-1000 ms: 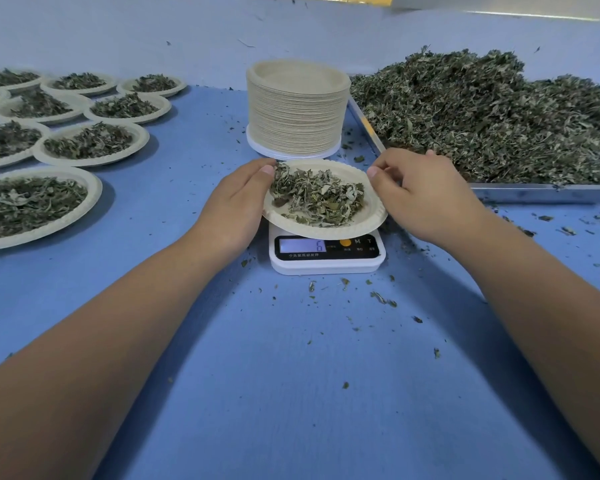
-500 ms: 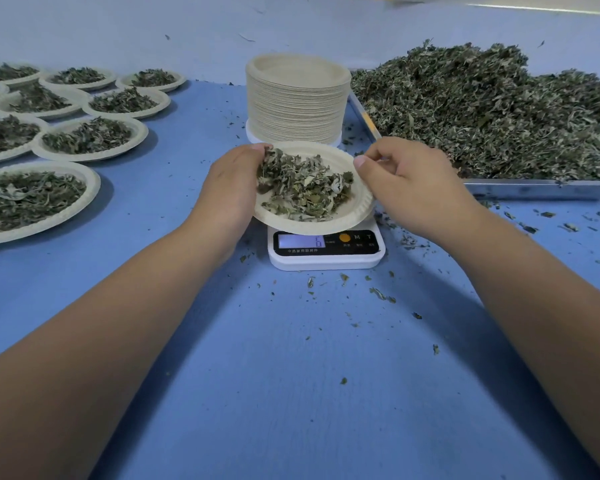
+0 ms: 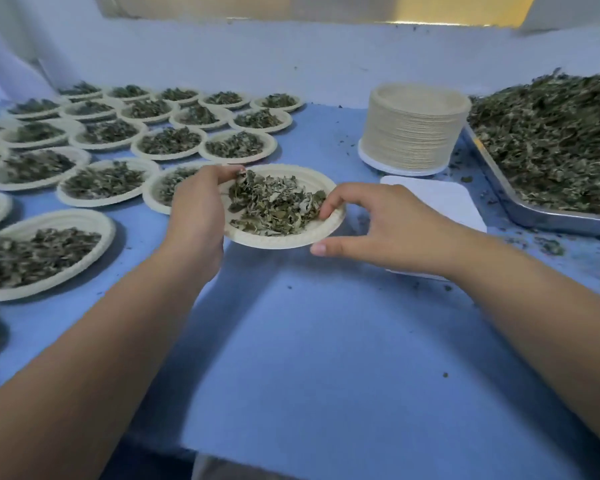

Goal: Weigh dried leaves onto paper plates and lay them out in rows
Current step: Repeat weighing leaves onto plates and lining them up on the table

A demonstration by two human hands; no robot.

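The left hand [image 3: 196, 216] and right hand [image 3: 378, 230] each pinched an opposite rim of the round off-white paper plate [image 3: 278, 241] of dried green leaves [image 3: 274, 206], held over the blue bench [image 3: 326, 323] beside the rows of filled plates [image 3: 236, 145]. It probably needed keeping level and setting down clear of its neighbours. A pale wall [image 3: 291, 60] stood behind.

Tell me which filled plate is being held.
The plate in the middle, held at its rim by the left hand and right hand; the other filled plates lie untouched in rows to its left.
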